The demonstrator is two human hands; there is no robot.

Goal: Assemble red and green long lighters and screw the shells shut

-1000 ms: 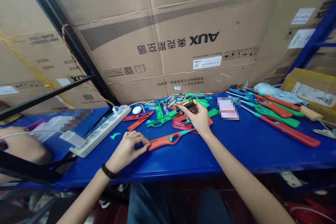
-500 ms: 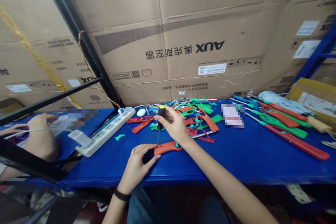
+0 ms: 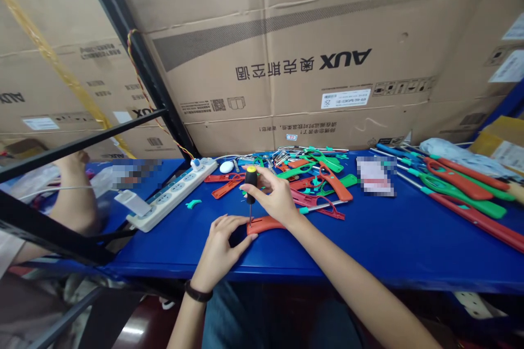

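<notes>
An orange lighter handle lies on the blue tabletop. My left hand, wearing a dark wristband, grips its left end between thumb and fingers. In my right hand is a screwdriver with a black and yellow handle, held upright by the fingertips. Its shaft points straight down, and the tip meets the handle near that left end. Whether a screw sits under the tip is too small to tell. My right hand and forearm hide the handle's other end.
Behind my hands lies a pile of red, orange and green lighter parts. Assembled long lighters rest at the right. A white power strip stands left, beside a black shelf post. Beyond it is another person's arm. Cardboard walls the back.
The camera view has shifted a little, so the scene sits slightly differently. Both hands keep their holds, and the screwdriver stays upright on the lighter handle.
</notes>
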